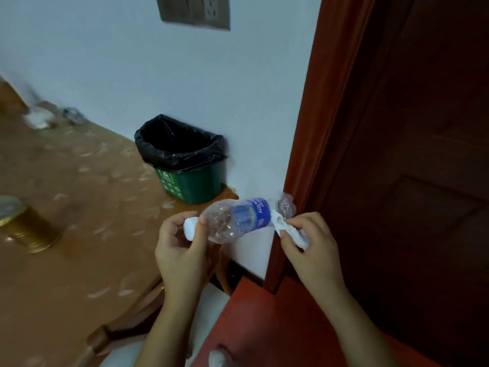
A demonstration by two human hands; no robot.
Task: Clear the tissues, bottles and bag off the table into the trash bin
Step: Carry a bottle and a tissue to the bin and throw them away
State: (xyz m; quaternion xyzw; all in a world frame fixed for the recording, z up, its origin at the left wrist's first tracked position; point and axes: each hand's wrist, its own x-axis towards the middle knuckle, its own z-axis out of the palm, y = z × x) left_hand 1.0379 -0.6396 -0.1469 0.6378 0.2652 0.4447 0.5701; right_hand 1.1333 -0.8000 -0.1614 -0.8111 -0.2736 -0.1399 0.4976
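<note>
A clear plastic bottle (238, 218) with a blue label lies sideways in the air between my hands, its white cap end inside my left hand (180, 247). My right hand (309, 247) is closed on a crumpled white tissue (291, 231) at the bottle's base end. The green trash bin (195, 181) with a black liner stands open on the table corner, just behind and left of the bottle. Far back on the table (79, 207), blurred, lie more white tissue (38, 117) and a clear bottle or bag (74, 115).
A gold tin can (26, 226) stands on the table's left side. A white wall with a socket plate (195, 11) is behind the bin. A dark red door and frame (397, 154) fill the right. A red seat (277, 327) sits below my arms.
</note>
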